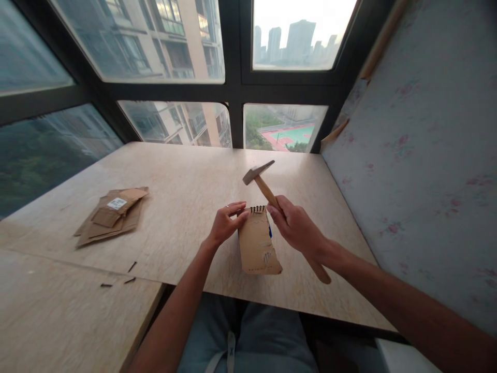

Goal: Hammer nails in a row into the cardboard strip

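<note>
My right hand (pixel 295 226) is wrapped round the wooden handle of a hammer (pixel 259 176), its steel head raised above the table and tilted to the left. My left hand (pixel 226 223) pinches the top left edge of a brown cardboard piece (pixel 257 245) lying on the table. A row of several small dark nails stands along the top edge of that cardboard, right under the hammer head. A bit of blue shows at the cardboard's right edge.
The plywood table (pixel 182 186) fills the view. A stack of flattened cardboard scraps (pixel 112 216) lies at the left. A few loose nails (pixel 130 274) lie near the front left seam. Windows stand behind, a papered wall (pixel 419 155) on the right.
</note>
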`<state>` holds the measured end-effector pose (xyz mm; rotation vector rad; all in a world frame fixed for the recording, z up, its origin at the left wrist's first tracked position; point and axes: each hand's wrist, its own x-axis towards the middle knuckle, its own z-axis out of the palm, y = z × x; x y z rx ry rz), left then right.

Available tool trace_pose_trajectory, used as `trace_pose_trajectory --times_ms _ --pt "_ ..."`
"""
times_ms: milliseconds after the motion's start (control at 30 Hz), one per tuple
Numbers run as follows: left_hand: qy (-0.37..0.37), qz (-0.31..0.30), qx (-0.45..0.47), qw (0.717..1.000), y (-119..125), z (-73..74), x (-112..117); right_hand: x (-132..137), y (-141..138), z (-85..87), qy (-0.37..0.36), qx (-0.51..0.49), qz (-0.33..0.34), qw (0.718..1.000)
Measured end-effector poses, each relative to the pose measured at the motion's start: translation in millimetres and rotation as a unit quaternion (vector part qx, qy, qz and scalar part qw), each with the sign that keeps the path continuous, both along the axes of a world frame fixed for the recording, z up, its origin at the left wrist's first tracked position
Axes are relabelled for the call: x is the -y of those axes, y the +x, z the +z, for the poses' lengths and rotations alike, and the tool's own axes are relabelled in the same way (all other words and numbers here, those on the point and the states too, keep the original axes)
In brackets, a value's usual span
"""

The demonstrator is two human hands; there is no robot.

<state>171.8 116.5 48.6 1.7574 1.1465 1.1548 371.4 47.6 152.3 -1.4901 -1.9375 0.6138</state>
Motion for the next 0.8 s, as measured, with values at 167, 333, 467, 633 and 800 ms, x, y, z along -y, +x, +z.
trace_pose_trajectory --times_ms 167,333,467,633,800 --pt "-0.001 0.059 0.014 0.998 -31 -2.5 11 -5 -5 21.7 -0.250 0.057 0.045 0.965" --pt "0.008 0.134 -0.035 0.990 -77 -6.2 38 4 -12 14.0 -0.132 0.018 0.017 0.991" --pt "0.016 0.215 -0.086 0.973 -130 -14.2 76 14 -15 18.7 -0.063 -0.049 -0.004 0.997" --pt "0.004 0.418 -0.205 0.885 -219 -28.2 144 25 -14 16.8 -0.154 -0.097 0.016 0.983" --pt "-0.056 0.505 -0.317 0.801 -277 -35.1 186 32 -24 3.6 -0.166 -0.107 0.048 0.979"
